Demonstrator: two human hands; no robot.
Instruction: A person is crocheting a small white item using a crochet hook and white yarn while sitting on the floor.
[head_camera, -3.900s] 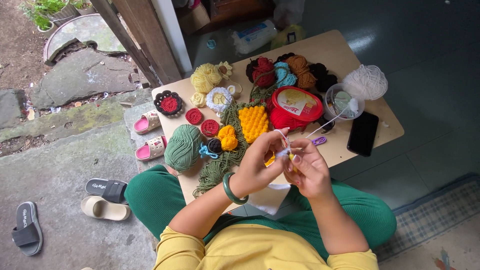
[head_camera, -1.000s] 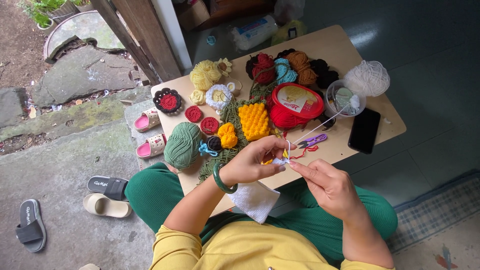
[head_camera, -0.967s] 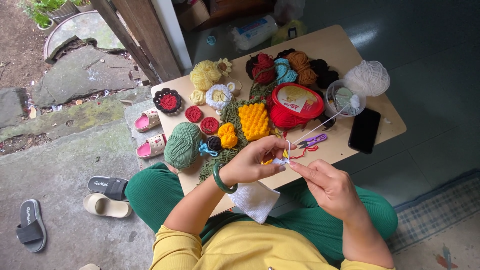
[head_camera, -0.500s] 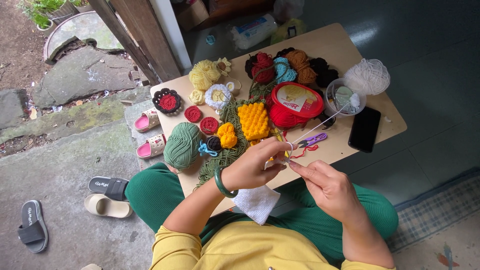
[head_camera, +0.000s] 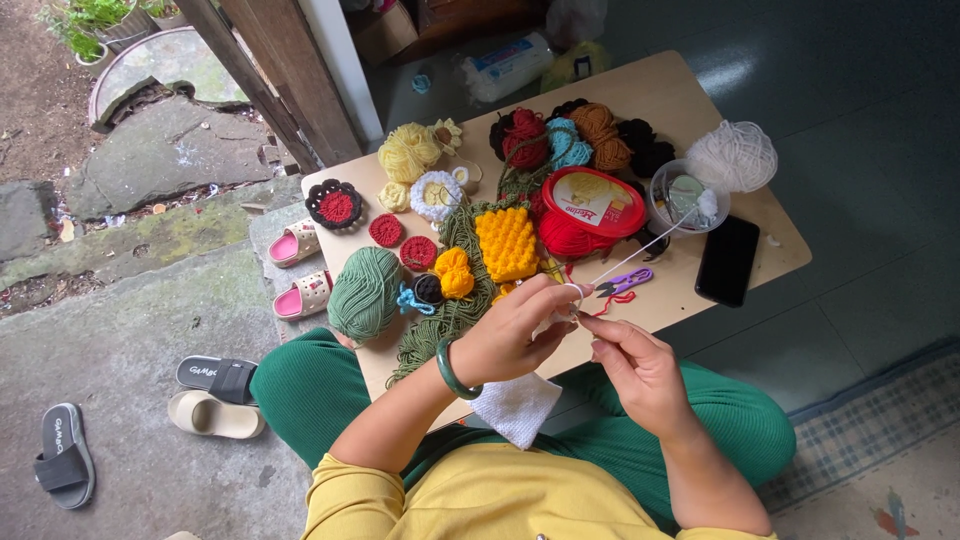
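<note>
White yarn strand (head_camera: 640, 255) runs taut from the clear plastic cup (head_camera: 684, 196) down across the table (head_camera: 700, 90) edge to the hands. Left hand (head_camera: 510, 330): fingers curled, pinching the strand's loop end, white crochet piece (head_camera: 515, 405) hanging below it over the lap. Green bangle (head_camera: 452, 368) on that wrist. Right hand (head_camera: 640, 370): fingers pinched closed just beside the left fingertips; can't tell what's in the pinch, too small.

Purple snips (head_camera: 622, 284) lie on the table just past the hands, touching neither. Black phone (head_camera: 727, 260) to their right, white yarn ball (head_camera: 732, 156) beside the cup. Red-lidded tub (head_camera: 590, 205) mid-table, yellow bobble square (head_camera: 506, 243) next to it, green yarn ball (head_camera: 364, 293) at the near left edge. Dark, red, teal and brown skeins (head_camera: 575, 135) at the far side. Pink sandals (head_camera: 300, 270) on the step left of the table.
</note>
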